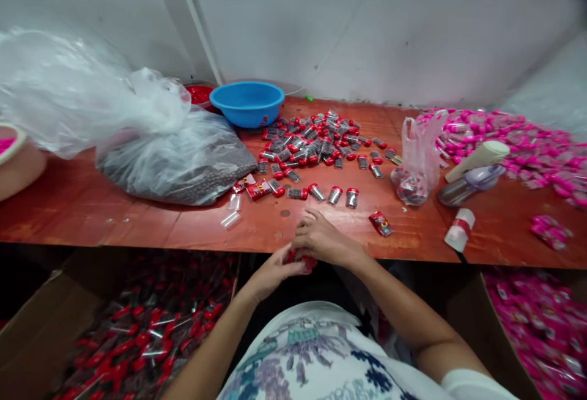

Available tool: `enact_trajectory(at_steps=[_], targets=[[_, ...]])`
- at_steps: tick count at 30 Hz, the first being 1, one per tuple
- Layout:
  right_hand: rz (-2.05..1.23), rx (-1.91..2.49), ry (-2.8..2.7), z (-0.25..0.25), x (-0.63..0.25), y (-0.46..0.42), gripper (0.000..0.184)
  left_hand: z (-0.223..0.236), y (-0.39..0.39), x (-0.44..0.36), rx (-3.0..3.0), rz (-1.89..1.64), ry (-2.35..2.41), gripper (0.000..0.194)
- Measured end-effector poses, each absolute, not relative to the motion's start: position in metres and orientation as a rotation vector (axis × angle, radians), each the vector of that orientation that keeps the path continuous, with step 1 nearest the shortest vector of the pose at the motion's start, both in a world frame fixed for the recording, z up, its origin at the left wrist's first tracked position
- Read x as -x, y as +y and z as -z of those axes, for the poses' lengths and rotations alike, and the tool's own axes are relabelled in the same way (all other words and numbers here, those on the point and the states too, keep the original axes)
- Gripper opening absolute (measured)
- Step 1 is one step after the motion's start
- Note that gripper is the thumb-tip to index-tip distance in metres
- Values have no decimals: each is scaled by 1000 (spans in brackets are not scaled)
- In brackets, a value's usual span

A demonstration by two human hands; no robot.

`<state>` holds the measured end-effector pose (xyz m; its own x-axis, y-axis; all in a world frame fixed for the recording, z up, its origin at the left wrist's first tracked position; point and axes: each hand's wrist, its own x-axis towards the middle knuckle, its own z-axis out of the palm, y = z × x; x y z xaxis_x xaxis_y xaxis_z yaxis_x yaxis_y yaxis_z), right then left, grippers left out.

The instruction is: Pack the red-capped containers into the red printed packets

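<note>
Red pc (310,263), type unclear, at front edge of tabletop (165,222). L hand (274,271) curled round it; R hand (324,238) half-curled over top, grip hidden, can't tell. Prob. best: L firm, R light, clear of jars (352,198) farther in on tabletop.

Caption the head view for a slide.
Left hand and right hand hold something red before a heap of red-capped containers and a blue basin.
</note>
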<state>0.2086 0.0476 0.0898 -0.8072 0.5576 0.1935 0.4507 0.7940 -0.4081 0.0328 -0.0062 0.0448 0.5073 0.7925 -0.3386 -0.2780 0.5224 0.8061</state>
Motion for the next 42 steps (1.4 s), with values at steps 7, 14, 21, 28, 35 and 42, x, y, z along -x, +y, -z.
enact_trajectory(at_steps=[7,14,21,28,35,42], targets=[[-1002,1263,-1680,-44,-216,33,25,-42,1,-62,-305,-1124,899,22],[-1337,1267,-1282,-18,-205,13,22,-36,8,-67,-149,-1121,874,11],[-1081,1266,-1669,-27,-218,16,34,-30,10,-68,-228,-1041,905,18],[-422,1764,-1685,-30,-282,74,31,-30,18,-72,-252,-1156,1085,17],[-323,2193,-1610,-18,-314,109,36,-34,30,-72,-92,-1214,1132,14],[-908,1448,-1416,-19,-251,34,49,-35,39,-65,-1,-1199,1093,8]])
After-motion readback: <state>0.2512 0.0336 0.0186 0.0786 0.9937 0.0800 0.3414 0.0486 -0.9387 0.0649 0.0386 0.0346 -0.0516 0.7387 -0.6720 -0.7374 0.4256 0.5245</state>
